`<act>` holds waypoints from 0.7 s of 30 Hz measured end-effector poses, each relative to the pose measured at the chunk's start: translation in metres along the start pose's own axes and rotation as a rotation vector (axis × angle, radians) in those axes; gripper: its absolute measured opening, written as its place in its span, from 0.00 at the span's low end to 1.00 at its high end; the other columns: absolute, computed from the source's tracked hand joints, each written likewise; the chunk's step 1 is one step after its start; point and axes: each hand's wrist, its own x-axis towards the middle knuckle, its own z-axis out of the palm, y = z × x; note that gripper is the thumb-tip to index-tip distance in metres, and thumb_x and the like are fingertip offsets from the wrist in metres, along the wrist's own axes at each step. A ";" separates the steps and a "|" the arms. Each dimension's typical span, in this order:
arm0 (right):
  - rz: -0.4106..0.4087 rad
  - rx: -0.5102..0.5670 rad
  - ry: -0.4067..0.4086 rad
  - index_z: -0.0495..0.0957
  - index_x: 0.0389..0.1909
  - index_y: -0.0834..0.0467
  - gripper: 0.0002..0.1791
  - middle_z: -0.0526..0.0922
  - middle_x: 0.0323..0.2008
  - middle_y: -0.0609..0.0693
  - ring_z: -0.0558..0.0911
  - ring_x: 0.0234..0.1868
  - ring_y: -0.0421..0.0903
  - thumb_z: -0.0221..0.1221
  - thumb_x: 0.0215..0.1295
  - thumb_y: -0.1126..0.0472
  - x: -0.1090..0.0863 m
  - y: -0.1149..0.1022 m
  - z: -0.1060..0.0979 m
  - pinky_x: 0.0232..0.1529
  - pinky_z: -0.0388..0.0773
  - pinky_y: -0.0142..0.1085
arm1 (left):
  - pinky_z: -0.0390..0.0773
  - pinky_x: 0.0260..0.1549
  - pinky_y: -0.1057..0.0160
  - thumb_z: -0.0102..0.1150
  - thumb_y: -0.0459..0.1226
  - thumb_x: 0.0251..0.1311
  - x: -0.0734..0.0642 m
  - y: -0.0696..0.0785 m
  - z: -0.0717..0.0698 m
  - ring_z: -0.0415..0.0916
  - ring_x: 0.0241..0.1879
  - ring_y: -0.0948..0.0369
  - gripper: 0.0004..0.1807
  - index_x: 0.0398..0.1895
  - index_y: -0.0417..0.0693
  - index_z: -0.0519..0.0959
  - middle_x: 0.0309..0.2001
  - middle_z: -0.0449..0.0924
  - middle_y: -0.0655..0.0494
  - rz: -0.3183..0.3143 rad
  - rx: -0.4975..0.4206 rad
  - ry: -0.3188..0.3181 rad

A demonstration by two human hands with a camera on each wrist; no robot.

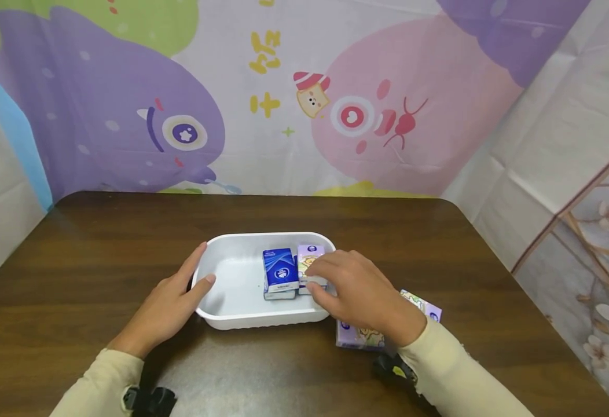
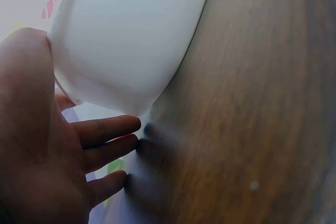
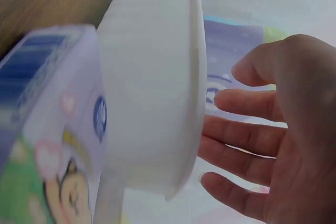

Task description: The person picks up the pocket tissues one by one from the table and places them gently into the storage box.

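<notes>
A white plastic tray (image 1: 231, 278) stands on the table. At its left end my left hand (image 1: 166, 307) grips the rim, thumb over the inside and fingers along the outer wall. In the tray's right part, a blue tissue pack (image 1: 281, 269) lies on another pack. Beside it, a purple cartoon tissue pack (image 1: 309, 250) also tops another pack, partly behind my fingers. My right hand (image 1: 356, 286) hovers over the tray's right end, fingers loosely bent, with nothing between thumb and fingers in the right wrist view.
Under my right wrist, a purple tissue pack (image 1: 359, 337) lies on the brown wooden table (image 1: 263, 370), partly covered. Another light purple pack (image 1: 423, 306) shows just right of that wrist. Behind the table hangs a cartoon-printed cloth (image 1: 263, 145).
</notes>
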 end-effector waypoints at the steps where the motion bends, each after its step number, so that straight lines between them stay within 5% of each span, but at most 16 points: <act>1: 0.009 -0.001 0.002 0.87 0.46 0.53 0.13 0.86 0.45 0.44 0.82 0.51 0.44 0.59 0.70 0.51 -0.001 0.002 -0.001 0.51 0.77 0.43 | 0.67 0.55 0.35 0.41 0.61 0.74 0.000 0.000 0.000 0.67 0.65 0.38 0.38 0.82 0.71 0.41 0.71 0.64 0.36 0.001 0.001 0.000; 14: 0.183 -0.046 0.007 0.87 0.43 0.53 0.10 0.86 0.40 0.44 0.83 0.43 0.43 0.61 0.68 0.55 -0.019 0.033 -0.013 0.47 0.78 0.45 | 0.68 0.52 0.32 0.40 0.61 0.74 0.004 0.000 0.003 0.66 0.65 0.35 0.39 0.82 0.71 0.39 0.72 0.61 0.35 0.001 0.029 -0.016; 21: 0.308 -0.103 -0.116 0.86 0.47 0.51 0.13 0.86 0.44 0.43 0.83 0.45 0.42 0.58 0.68 0.53 -0.035 0.047 -0.029 0.47 0.79 0.43 | 0.69 0.48 0.32 0.40 0.60 0.75 0.003 -0.003 0.000 0.67 0.63 0.32 0.39 0.81 0.71 0.36 0.71 0.61 0.31 0.018 0.033 -0.056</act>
